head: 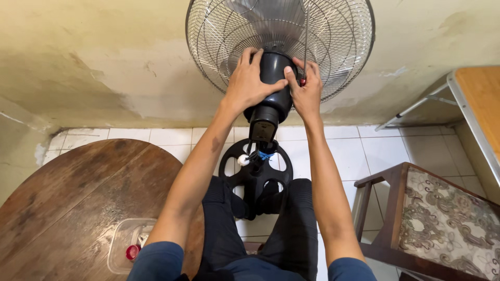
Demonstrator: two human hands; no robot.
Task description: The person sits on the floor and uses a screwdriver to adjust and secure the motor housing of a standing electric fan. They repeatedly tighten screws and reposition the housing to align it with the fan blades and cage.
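Observation:
A standing fan faces away from me, its black motor housing (274, 78) in front of the round wire grille (338, 47). My left hand (249, 80) lies flat over the left and top of the housing. My right hand (304, 91) rests on its right side, fingers pinched around a thin screwdriver (305, 41) with a red handle, whose shaft runs up across the grille. Below, the black pole joins a round black base (255, 174) on the tiled floor, between my knees.
A round dark wooden table (78, 198) stands at the left with a clear plastic container (127, 244) holding a red cap. A wooden chair with a patterned cushion (448, 218) is at the right, a desk edge (479, 99) above it. A stained wall rises behind.

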